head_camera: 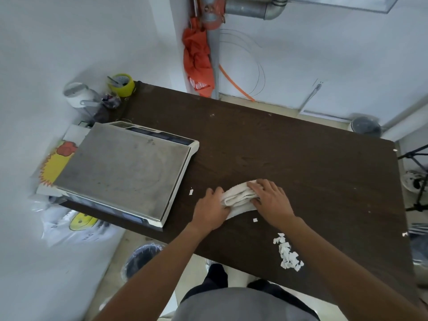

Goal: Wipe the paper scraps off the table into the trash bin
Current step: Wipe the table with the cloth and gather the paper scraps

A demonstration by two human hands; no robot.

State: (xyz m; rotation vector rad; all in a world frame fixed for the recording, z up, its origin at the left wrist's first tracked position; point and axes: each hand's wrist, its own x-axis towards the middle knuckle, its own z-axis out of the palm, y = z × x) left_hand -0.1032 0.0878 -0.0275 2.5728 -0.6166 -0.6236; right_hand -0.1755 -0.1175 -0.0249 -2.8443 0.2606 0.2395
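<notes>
A folded white cloth (pixel 239 196) lies on the dark brown table (pixel 301 158). My left hand (pixel 212 210) grips its left end, and my right hand (pixel 272 200) presses on its right end. A pile of white paper scraps (pixel 288 253) sits near the table's front edge, to the right of my right arm. Single scraps lie at the cloth's lower right (pixel 255 220) and beside the scale (pixel 190 191). The black-lined trash bin (pixel 141 256) stands on the floor below the front left of the table, partly hidden by my left arm.
A weighing scale (pixel 125 167) fills the table's left part. A yellow tape roll (pixel 121 84) and a white jar (pixel 80 93) stand at the back left corner. Plastic bags (pixel 67 223) hang at the left. A tripod (pixel 416 177) stands on the right.
</notes>
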